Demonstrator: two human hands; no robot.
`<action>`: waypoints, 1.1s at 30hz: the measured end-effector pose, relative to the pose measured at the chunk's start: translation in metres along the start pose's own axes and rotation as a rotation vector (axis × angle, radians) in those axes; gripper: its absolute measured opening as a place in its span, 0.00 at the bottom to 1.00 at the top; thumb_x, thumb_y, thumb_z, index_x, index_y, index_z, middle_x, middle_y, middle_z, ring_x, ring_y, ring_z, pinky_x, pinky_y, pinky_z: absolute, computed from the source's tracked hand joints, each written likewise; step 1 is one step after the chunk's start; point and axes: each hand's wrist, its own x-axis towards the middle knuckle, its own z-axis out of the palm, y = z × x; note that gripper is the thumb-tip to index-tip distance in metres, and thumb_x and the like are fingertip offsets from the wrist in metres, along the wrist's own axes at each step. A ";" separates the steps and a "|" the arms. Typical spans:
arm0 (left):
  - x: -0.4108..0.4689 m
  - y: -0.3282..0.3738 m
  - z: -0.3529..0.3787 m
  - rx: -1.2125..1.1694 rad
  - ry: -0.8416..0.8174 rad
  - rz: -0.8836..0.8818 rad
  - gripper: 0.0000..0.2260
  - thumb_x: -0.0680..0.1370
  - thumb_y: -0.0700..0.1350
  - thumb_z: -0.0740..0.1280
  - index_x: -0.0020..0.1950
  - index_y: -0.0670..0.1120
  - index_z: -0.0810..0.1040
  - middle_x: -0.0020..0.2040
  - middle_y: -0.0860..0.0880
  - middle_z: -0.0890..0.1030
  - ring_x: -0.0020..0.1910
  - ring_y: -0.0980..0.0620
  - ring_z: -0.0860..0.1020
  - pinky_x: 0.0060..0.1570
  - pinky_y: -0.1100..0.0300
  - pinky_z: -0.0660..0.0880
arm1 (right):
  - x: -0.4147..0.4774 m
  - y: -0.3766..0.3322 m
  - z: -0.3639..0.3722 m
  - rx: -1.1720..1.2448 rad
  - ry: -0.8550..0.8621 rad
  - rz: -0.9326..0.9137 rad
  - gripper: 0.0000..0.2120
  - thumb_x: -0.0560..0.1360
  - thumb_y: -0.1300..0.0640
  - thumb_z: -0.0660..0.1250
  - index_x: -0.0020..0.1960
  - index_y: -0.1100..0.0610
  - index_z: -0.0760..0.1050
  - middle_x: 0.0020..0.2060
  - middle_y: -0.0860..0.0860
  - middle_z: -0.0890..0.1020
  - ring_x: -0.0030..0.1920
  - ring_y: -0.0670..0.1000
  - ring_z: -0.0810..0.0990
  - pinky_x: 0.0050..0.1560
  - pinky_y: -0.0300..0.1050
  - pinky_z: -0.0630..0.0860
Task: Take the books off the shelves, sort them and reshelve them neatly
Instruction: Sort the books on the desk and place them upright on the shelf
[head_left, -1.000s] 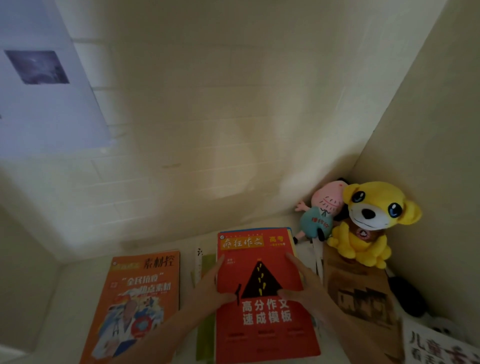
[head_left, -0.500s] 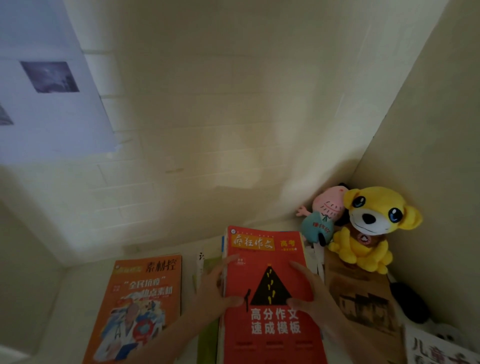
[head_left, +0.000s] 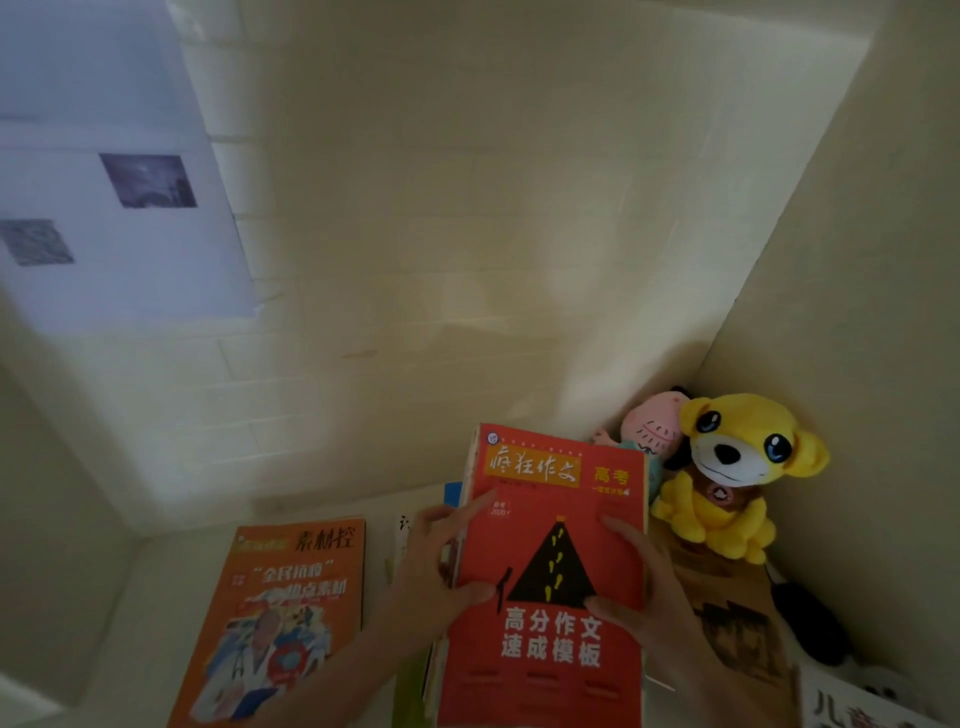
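The red book (head_left: 550, 525) has risen off the pile, its far end tipped up. Both hands grip it at mid-length, thumbs on the cover: the left hand (head_left: 441, 561) at its left edge, the right hand (head_left: 641, 597) at its right. It looks like a thick, glossy paperback, probably heavy and bendy, so holding both long edges suits it. An orange book (head_left: 291, 613) lies flat on the shelf (head_left: 130, 613) to the left. A yellow plush dog (head_left: 727, 478) sits in the far right corner.
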 end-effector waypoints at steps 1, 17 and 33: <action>0.000 0.005 -0.002 0.007 0.006 0.022 0.34 0.65 0.50 0.75 0.63 0.75 0.65 0.63 0.57 0.61 0.62 0.48 0.72 0.48 0.56 0.81 | 0.001 -0.001 0.001 -0.026 0.009 -0.023 0.41 0.49 0.48 0.84 0.60 0.37 0.74 0.63 0.46 0.66 0.61 0.54 0.74 0.43 0.50 0.82; 0.001 0.078 -0.020 0.074 0.009 0.269 0.39 0.71 0.35 0.72 0.62 0.78 0.63 0.60 0.58 0.61 0.58 0.62 0.70 0.46 0.71 0.76 | 0.009 -0.042 0.015 0.064 0.058 -0.231 0.36 0.65 0.60 0.77 0.68 0.39 0.71 0.69 0.44 0.64 0.67 0.52 0.71 0.52 0.54 0.81; -0.005 0.071 -0.007 0.066 0.008 0.242 0.39 0.71 0.38 0.73 0.64 0.77 0.61 0.62 0.57 0.61 0.59 0.61 0.71 0.50 0.64 0.78 | -0.015 -0.046 -0.008 0.151 0.049 -0.079 0.34 0.65 0.66 0.72 0.64 0.38 0.74 0.65 0.43 0.74 0.61 0.52 0.78 0.52 0.56 0.80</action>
